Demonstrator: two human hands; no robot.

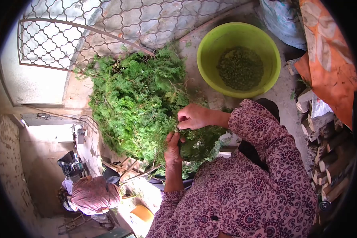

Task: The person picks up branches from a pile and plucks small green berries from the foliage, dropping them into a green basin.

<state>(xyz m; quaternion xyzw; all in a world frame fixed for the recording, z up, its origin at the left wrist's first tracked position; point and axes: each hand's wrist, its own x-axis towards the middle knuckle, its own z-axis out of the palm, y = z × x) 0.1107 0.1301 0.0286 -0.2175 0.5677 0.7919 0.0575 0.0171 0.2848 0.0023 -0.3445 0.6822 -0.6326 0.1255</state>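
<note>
A large heap of feathery green branches [135,99] lies in front of me. My left hand [173,148] is at the heap's right side, its fingers pinched on a green sprig [171,125]. Just above it, my right hand [194,116] reaches in from the right with thumb and fingers pressed together at the sprig. What lies between those fingertips is too small to make out. A yellow-green tub [204,59] stands beyond my right hand, with a pile of small green cones or seeds [240,68] at its bottom.
A wavy metal grille [119,23] is behind the heap. At the right are an orange cloth [333,87], a whitish sack [283,22] and stacked firewood [333,158]. At the lower left are a reddish cloth-covered bundle [93,194] and a yellow container [142,214].
</note>
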